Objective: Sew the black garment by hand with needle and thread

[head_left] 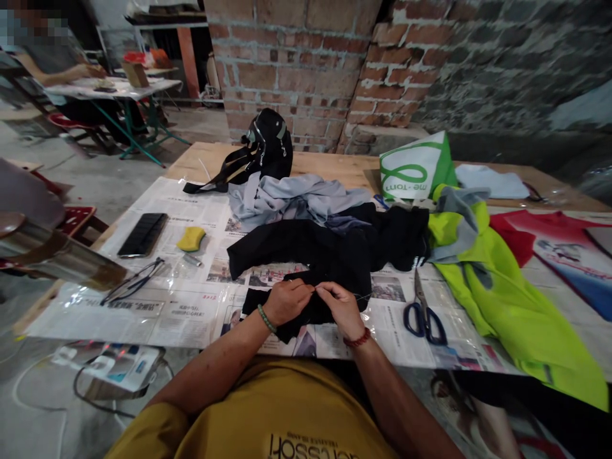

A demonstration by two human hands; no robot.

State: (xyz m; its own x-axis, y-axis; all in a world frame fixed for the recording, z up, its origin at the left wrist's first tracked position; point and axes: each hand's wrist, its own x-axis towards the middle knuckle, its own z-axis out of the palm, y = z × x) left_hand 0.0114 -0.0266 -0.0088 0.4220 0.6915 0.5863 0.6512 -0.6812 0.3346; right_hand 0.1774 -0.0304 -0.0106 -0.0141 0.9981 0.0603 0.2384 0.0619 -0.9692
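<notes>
Left hand [290, 301], mine: fingers curled closed on the cloth of the black garment [352, 271]; green beaded bracelet [266, 318] at the wrist.

Right hand [339, 305], mine: thumb and finger drawn together, their tips meeting those of my left; a pale thread [362, 298] shows just beside it. What lies between these fingertips is too small for me to tell. Red beaded bracelet [357, 338] at the wrist.

Black garment: one dark, crumpled spread in front of me, its near part under my hands, lying on newspaper [179, 324] over a wooden counter [329, 163].

Right of my hands: one pair of scissors [421, 302], dark blue handles toward me, blades pointing away; beyond, a yellow-green garment [519, 306] with grey parts, hanging over the near edge.

Left of my hands: one yellow sponge [190, 238]; one flat black case [143, 235]; one pair of glasses [130, 282], near the case.

Beyond the black garment: grey cloth [306, 192], bunched; black bag [276, 143] with straps; white-and-green bag [406, 167], its lettering upside down to me.
</notes>
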